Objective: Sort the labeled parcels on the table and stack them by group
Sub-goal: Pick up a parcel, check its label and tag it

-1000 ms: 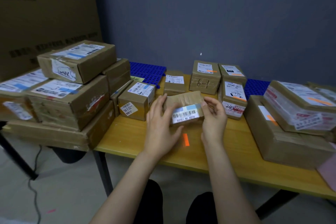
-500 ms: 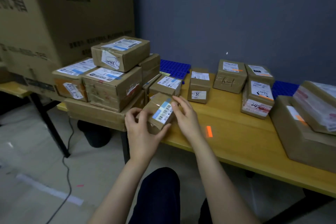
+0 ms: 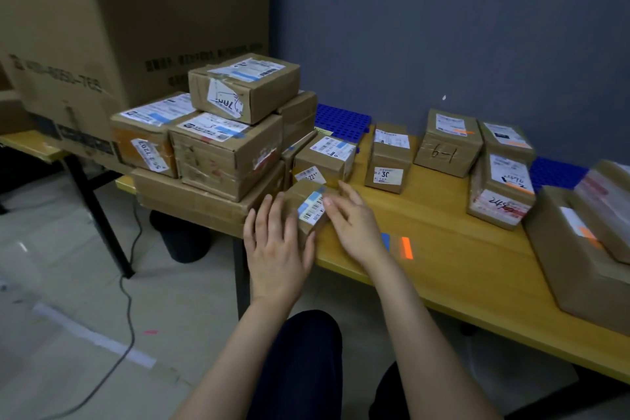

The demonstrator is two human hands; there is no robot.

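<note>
The small parcel sits at the near left corner of the table, just in front of the parcel with the "22" sticker and just beside the flat box at the bottom of the left stack. My left hand grips it, fingers up its left face and thumb pressed on the near face. My right hand rests against the other side with fairly straight fingers, thumb tip on the barcode label, so it steadies more than it clasps.

I judge it light: plain brown cardboard, taped over, small enough for one hand to span. The walls look stiff enough to take a squeeze, but the tape is glossy and could slide under dry fingers. The best hold is across two opposite side faces, low down, with the label kept face up so I can read the group.

Much of the parcel is covered by my own hands. The barcode label is partly under my right thumb and its printed code is cut short. I cannot tell for sure whether the base rests on the wood or hangs a little above the edge. The "22" sticker behind is also partly hidden by the parcel's top, and the stack's rear parcels are blocked by those in front.
</note>
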